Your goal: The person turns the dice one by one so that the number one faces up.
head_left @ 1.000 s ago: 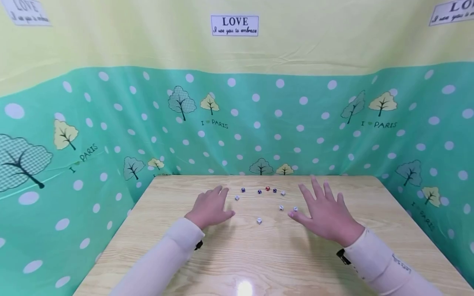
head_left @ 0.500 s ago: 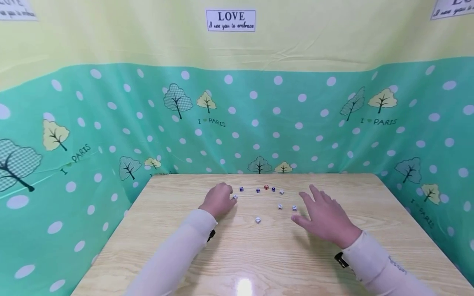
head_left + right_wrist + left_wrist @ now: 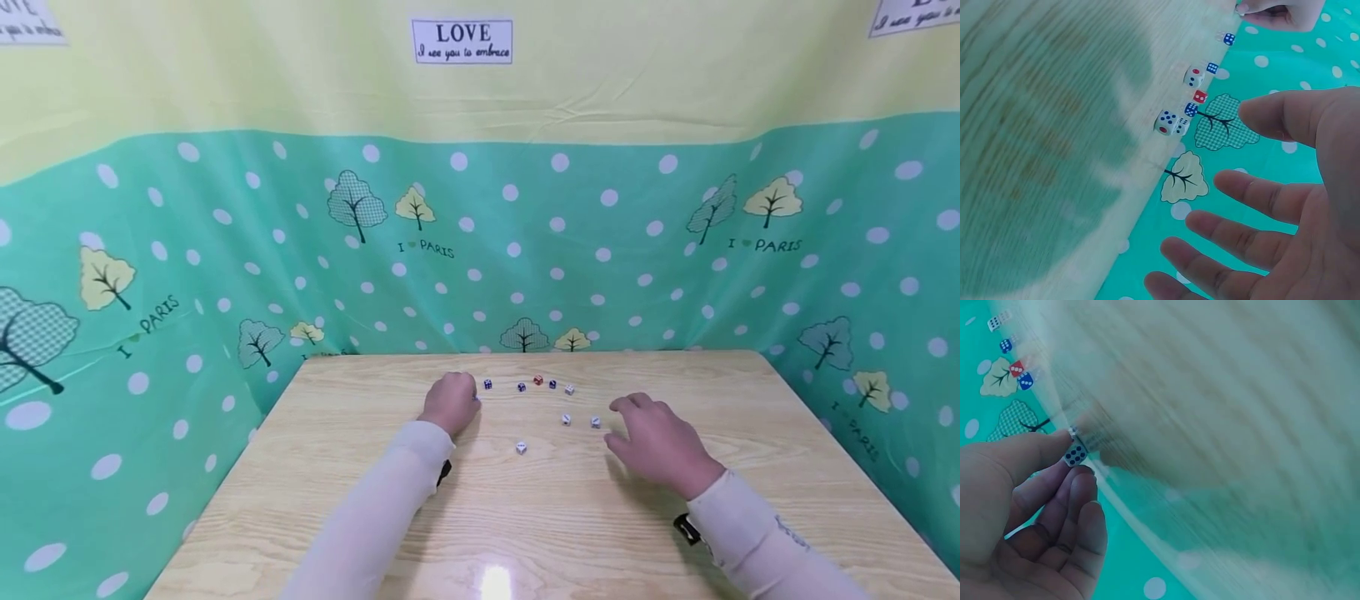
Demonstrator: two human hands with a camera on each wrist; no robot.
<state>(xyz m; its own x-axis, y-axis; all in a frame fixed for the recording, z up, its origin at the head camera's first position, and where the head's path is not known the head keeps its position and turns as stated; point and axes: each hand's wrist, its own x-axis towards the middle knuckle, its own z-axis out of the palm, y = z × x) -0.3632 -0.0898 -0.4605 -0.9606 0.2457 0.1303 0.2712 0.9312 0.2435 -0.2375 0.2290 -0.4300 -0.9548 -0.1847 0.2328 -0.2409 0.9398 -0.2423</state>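
Observation:
In the left wrist view the left hand (image 3: 1041, 500) pinches a white die (image 3: 1075, 455) with dark pips between thumb and forefinger; from the head view the hand (image 3: 451, 403) mostly hides that die at the table's far left-centre. The right hand (image 3: 663, 443) hovers right of the dice with relaxed, spread fingers and holds nothing. Nearest to it lies a white die (image 3: 596, 422), with another white die (image 3: 566, 420) to its left. One white die (image 3: 521, 448) sits closer to the front, between the hands.
Along the back of the wooden table (image 3: 525, 517) are several blue dice, one of them here (image 3: 487, 384), a red die (image 3: 537, 380) and a white die (image 3: 569, 389). A green and yellow printed curtain (image 3: 442, 317) surrounds the table's back and sides.
The left hand has moved right and closed its fingers on the white die at the left. The right hand's fingers have drawn in somewhat from a wide spread. The head view has shifted slightly.

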